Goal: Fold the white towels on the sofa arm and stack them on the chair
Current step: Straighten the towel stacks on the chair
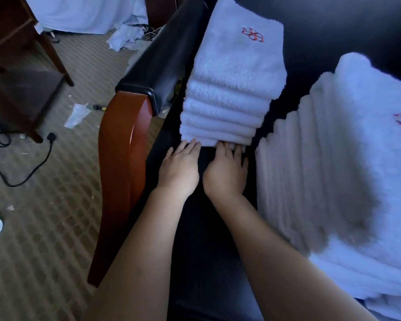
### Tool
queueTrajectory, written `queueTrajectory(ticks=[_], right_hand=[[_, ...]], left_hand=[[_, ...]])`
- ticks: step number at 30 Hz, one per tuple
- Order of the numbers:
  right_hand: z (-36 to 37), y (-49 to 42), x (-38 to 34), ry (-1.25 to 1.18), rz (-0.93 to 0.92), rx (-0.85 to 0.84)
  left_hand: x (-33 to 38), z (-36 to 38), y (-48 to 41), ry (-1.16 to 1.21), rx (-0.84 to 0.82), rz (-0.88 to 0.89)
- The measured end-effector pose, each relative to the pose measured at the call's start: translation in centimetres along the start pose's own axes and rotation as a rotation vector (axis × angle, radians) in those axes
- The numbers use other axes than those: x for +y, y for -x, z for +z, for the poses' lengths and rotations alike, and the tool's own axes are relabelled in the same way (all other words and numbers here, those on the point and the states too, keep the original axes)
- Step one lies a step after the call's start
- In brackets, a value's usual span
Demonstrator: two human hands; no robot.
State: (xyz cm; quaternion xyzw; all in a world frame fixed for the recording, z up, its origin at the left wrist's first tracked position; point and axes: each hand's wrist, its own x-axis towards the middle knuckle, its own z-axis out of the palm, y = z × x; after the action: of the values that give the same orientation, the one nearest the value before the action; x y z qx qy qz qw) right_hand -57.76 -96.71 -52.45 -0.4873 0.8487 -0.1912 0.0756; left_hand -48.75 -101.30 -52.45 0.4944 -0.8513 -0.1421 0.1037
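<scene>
Both hands reach forward over the dark chair seat (208,262) to the near edge of a stack of folded white towels (232,89). The left hand (180,169) lies flat and spread, palm down, its fingertips (191,143) touching the bottom of the stack. The right hand (226,172) is also flat, with its fingertips tucked under or against the lowest towel, so their ends are hidden; whether it grips anything cannot be told. The top towel carries a red embroidered mark (252,34). This stack sits on the seat just beside the padded black armrest (158,63) with its reddish wooden support (120,158). To the right, a second, taller pile of folded white towels (333,158) is cut off by the frame edge, its own red mark only partly visible. On the patterned carpet (56,228) lie a black cable (21,172), scraps of paper, and crumpled white cloth (125,35), blurred and hard to identify.
</scene>
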Motion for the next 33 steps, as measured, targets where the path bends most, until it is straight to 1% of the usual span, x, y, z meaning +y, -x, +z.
queueTrajectory(ticks=[8, 12, 15, 18, 21, 23, 25, 27, 31, 33], right_hand=[[0.6, -0.2, 0.2, -0.029, -0.015, 0.017], [0.2, 1.7, 0.3, -0.113, -0.054, -0.013], [-0.9, 6.1, 0.7, -0.257, -0.134, -0.114], [-3.4, 12.9, 2.1, -0.329, -0.262, -0.187], [-6.5, 19.4, 4.9, -0.304, -0.395, -0.249], [-8.6, 21.9, 7.9, -0.25, -0.423, -0.203], [-10.7, 23.4, 11.1, -0.206, -0.394, -0.135], [-12.4, 23.9, 13.4, -0.176, -0.327, -0.121], [-14.6, 23.6, 16.8, -0.111, -0.247, -0.123], [-15.3, 23.4, 18.4, -0.122, -0.168, -0.135]], left_hand=[[-0.9, 1.0, -0.4, 0.023, 0.055, 0.027], [-0.5, 1.2, 1.0, 0.076, 0.059, 0.034], [-0.2, 1.3, 3.7, 0.186, 0.085, 0.03], [1.7, 1.4, 8.7, 0.379, 0.191, -0.042], [5.6, 0.7, 14.7, 0.572, 0.207, -0.172], [8.6, 0.6, 17.8, 0.559, 0.228, -0.149], [11.4, 0.9, 20.0, 0.53, 0.211, -0.093], [13.5, 1.1, 21.5, 0.514, 0.173, -0.077], [15.5, 1.7, 23.3, 0.506, 0.206, -0.122], [15.7, 1.9, 23.5, 0.525, 0.192, -0.148]])
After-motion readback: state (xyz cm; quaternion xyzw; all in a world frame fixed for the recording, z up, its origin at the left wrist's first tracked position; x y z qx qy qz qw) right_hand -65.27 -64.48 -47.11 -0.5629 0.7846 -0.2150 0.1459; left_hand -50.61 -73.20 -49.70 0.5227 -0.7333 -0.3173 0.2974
